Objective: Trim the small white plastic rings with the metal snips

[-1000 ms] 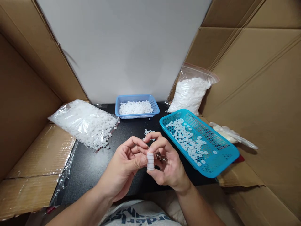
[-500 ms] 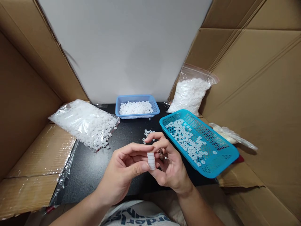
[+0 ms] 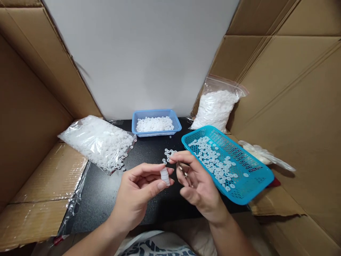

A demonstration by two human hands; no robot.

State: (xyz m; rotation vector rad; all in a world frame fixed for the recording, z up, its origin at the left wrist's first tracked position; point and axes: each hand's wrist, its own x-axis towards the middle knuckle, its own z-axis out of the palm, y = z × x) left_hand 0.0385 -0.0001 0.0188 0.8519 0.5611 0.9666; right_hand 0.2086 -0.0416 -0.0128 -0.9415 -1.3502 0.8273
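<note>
My left hand (image 3: 138,193) pinches a short stack of white plastic rings (image 3: 164,176) between thumb and forefinger, held upright over the black table (image 3: 106,188). My right hand (image 3: 198,183) hovers just right of the stack with its fingers curled around a small dark metal piece (image 3: 183,172) that I cannot make out clearly. The right hand no longer touches the stack. A few loose white rings (image 3: 167,153) lie on the table just beyond my hands.
A tilted teal basket (image 3: 255,179) with several white rings sits at the right. A small blue basket (image 3: 156,122) of rings stands at the back. Clear bags of rings lie at the left (image 3: 98,140) and back right (image 3: 217,105). Cardboard walls enclose the space.
My right hand let go of the ring stack and drew away to the right. My left hand keeps the stack and shifted slightly left and up.
</note>
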